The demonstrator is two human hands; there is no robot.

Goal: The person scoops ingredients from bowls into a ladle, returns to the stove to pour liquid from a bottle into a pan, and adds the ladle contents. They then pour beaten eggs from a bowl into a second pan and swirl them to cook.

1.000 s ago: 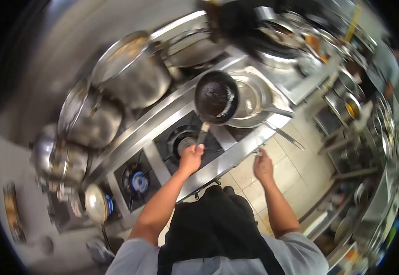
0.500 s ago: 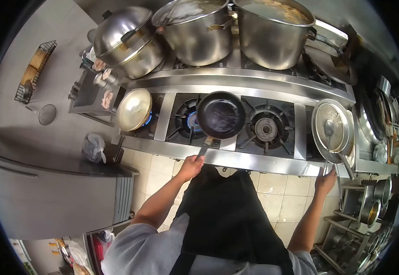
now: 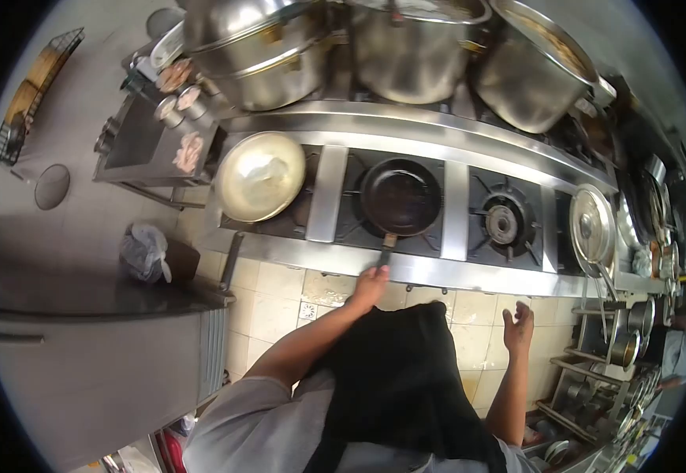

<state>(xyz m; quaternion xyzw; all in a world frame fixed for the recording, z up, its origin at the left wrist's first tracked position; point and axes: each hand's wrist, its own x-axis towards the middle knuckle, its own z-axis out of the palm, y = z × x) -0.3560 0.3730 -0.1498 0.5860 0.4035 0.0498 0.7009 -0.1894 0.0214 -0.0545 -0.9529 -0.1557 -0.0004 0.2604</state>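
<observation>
My left hand (image 3: 370, 288) is closed around the handle of a dark frying pan (image 3: 400, 197). The pan sits over a burner in the middle of the stove (image 3: 335, 197), and its inside looks dark and shiny. In front of the stove's right part, my right hand (image 3: 519, 327) hangs in the air with fingers apart and a little bent, holding nothing. Nearest to it on the right is a round metal strainer (image 3: 593, 225) with long handles pointing toward me. A bare burner (image 3: 502, 225) lies between the pan and the strainer.
A wide pale metal pan (image 3: 261, 177) rests on the left burner, its dark handle (image 3: 233, 260) sticking out past the front edge. Large steel pots (image 3: 406, 59) stand along the back. Raw-looking meat (image 3: 188, 151) lies on a side table. A person's arm (image 3: 669, 381) shows at far right.
The frying pan has shifted onto the burner, covering the flame seen before. My right hand has come away from the handles by the strainer and moved left. The view has turned.
</observation>
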